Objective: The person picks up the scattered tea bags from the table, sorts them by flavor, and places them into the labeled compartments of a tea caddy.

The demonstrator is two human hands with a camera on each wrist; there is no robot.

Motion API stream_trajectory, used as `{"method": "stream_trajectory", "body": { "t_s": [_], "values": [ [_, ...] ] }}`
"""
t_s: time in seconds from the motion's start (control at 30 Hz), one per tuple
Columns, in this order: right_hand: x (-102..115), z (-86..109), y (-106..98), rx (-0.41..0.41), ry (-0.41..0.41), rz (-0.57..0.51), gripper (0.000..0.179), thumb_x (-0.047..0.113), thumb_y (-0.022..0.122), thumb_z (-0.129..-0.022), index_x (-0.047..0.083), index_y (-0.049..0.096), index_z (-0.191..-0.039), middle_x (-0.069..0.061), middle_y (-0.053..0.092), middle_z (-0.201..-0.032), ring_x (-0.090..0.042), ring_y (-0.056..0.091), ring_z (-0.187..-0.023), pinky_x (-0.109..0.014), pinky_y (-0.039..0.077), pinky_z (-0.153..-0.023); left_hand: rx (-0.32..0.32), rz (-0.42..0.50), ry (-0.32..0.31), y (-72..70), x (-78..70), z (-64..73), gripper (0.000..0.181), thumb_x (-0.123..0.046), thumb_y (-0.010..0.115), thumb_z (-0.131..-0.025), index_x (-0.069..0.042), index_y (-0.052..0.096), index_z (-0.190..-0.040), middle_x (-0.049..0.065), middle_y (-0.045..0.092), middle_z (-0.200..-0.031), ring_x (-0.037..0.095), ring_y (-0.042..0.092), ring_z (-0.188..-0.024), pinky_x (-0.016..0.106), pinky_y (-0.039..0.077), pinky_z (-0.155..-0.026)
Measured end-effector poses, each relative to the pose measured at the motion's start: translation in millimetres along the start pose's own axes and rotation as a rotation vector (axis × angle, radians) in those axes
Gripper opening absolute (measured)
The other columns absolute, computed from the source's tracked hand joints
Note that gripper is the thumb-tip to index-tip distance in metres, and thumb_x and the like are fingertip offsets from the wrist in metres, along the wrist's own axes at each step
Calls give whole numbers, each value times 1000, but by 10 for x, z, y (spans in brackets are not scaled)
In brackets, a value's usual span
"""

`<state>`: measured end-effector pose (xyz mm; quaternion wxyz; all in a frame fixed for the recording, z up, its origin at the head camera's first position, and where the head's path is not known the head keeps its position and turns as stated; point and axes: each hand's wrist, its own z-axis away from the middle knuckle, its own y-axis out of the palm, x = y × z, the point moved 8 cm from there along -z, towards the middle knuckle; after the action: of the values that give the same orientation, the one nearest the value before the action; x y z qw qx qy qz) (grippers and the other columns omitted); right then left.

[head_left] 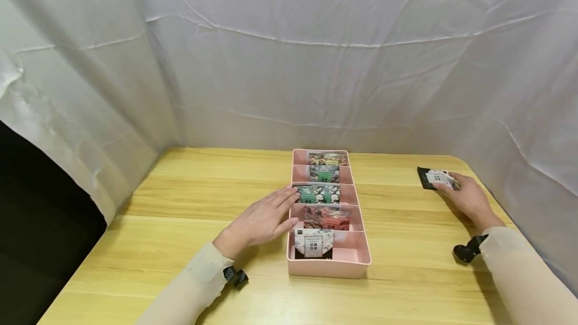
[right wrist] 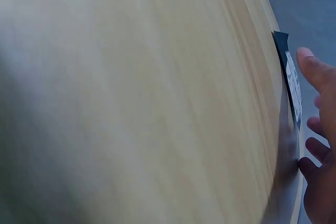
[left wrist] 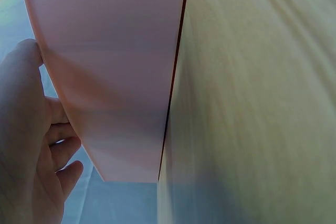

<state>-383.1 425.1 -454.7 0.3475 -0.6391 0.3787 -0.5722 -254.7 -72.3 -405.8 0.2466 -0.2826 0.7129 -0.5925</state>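
A long pink divided box [head_left: 327, 268] stands on the table, with flat printed packets in its compartments. My left hand [head_left: 264, 217] rests at the box's left rim, its fingers extended and their tips at the edge by the green packets [head_left: 316, 194]. In the left wrist view, the left thumb and fingers [left wrist: 64, 150] lie along the rim of the box's pink side wall [left wrist: 110, 77]. Far to the right, a black-and-white packet [head_left: 434, 178] lies on the table. My right hand [head_left: 471, 199] is over its right end, thumb and fingers spread; the right wrist view shows the thumb [right wrist: 310, 66] just off the packet.
The box's front compartment holds a black-and-white packet [head_left: 313, 245]; behind it are red packets [head_left: 327, 218], then green ones, and brownish ones [head_left: 327, 158] at the back. Pale curtains [head_left: 316, 64] hang behind and at both sides of the wooden table [head_left: 217, 174].
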Motion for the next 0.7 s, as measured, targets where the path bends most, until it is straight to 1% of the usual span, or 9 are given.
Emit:
{"method": "stream_trajectory", "body": {
  "t_s": [0.13, 0.27, 0.43, 0.57, 0.7],
  "values": [
    [-42, -5, 5, 14, 29, -5, 90, 56, 49, -97, -15, 23, -147, -46, 28, -139, -64, 28, -123, -72, 27, -98, 3, -4, -3, 0, 3, 1, 70, -52, 23, -104, -3, 28, -153, 15, 22, -159, 30, 22, -146, 41, 21, -118],
    [-80, -12, 30, 37, 56, 25, 94, 58, 47, -97, -17, 19, -146, -49, 28, -137, -64, 31, -120, -71, 29, -96, 11, -7, -10, 6, 9, 1, 71, -54, 21, -104, -4, 27, -154, 14, 22, -160, 28, 20, -147, 38, 19, -118],
    [-94, -29, 55, 49, 64, 47, 96, 59, 48, -96, -18, 18, -145, -49, 28, -136, -64, 33, -119, -71, 30, -96, 4, -14, -6, 2, 8, 0, 72, -55, 18, -104, -4, 28, -154, 14, 23, -159, 29, 21, -146, 41, 22, -118],
    [-81, -37, 59, 52, 68, 45, 96, 58, 50, -95, -18, 21, -145, -48, 29, -136, -63, 32, -120, -71, 29, -96, 5, -10, -9, 1, 8, 1, 73, -55, 17, -104, -3, 28, -153, 14, 22, -159, 28, 19, -147, 41, 22, -118],
    [-64, -47, 52, 59, 70, 39, 94, 57, 52, -95, -17, 22, -145, -48, 29, -137, -63, 31, -121, -72, 28, -97, 0, -11, -4, 0, 3, -1, 73, -55, 17, -104, -3, 29, -153, 14, 23, -159, 29, 21, -146, 42, 24, -117]
  ]
}}
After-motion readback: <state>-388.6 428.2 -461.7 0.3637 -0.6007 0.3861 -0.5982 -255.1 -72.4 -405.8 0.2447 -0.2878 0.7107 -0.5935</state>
